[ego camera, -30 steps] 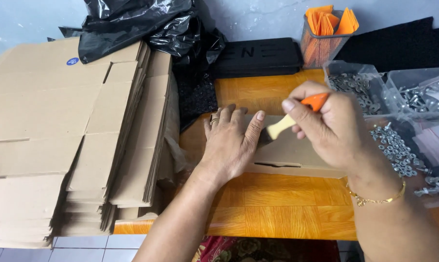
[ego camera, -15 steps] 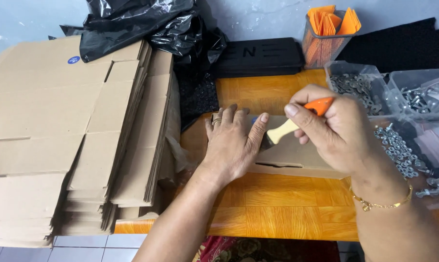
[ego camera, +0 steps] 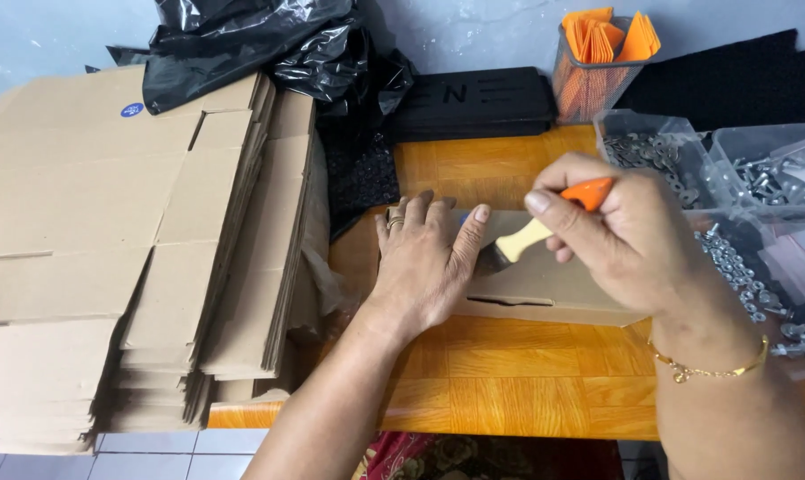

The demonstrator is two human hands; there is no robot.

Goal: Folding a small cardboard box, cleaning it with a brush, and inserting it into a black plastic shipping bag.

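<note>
A large stack of flattened cardboard boxes [ego camera: 127, 231] fills the nine o'clock side of an orange wooden table [ego camera: 509, 391], with black plastic bags [ego camera: 260, 44] heaped at eleven o'clock. At two o'clock stand a mesh cup of orange pieces [ego camera: 598, 62] and clear tubs of metal hardware [ego camera: 687, 160].

At the centre lies a small brown cardboard box [ego camera: 544, 289], folded flat, plain, with a slit along its near edge. The left hand [ego camera: 424, 262] presses flat on the box's nine o'clock end, fingers spread narrow and together, holding nothing. The right hand [ego camera: 624, 236] at three o'clock pinches a small brush [ego camera: 531, 236], its cream handle tipped orange, its dark bristles touching the box just beside the left thumb.

To brush well, it seems best to keep the box pinned firmly and draw short, even strokes along the flap, clear of the thumb.
</note>
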